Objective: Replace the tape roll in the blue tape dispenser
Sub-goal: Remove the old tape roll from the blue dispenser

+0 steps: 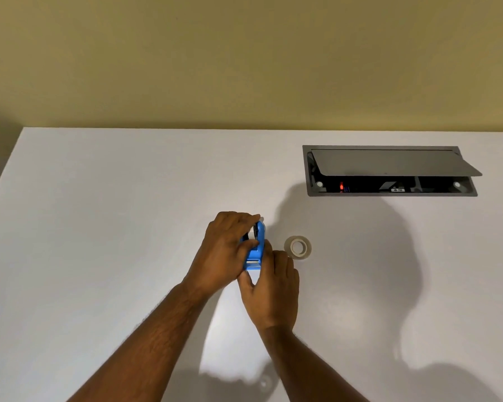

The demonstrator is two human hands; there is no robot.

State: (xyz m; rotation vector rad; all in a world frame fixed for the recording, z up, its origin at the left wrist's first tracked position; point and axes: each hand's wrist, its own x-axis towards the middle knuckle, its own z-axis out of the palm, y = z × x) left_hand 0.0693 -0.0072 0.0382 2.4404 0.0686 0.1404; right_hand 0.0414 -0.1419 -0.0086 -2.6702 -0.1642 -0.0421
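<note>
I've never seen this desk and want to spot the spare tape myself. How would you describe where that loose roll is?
Start at the grey cable hatch set into the white table, its lid propped open. Come toward the person, down and left, to the two hands around the blue tape dispenser. The tape roll lies just right of the right hand, untouched: a small pale translucent ring, the only loose thing there.
</note>
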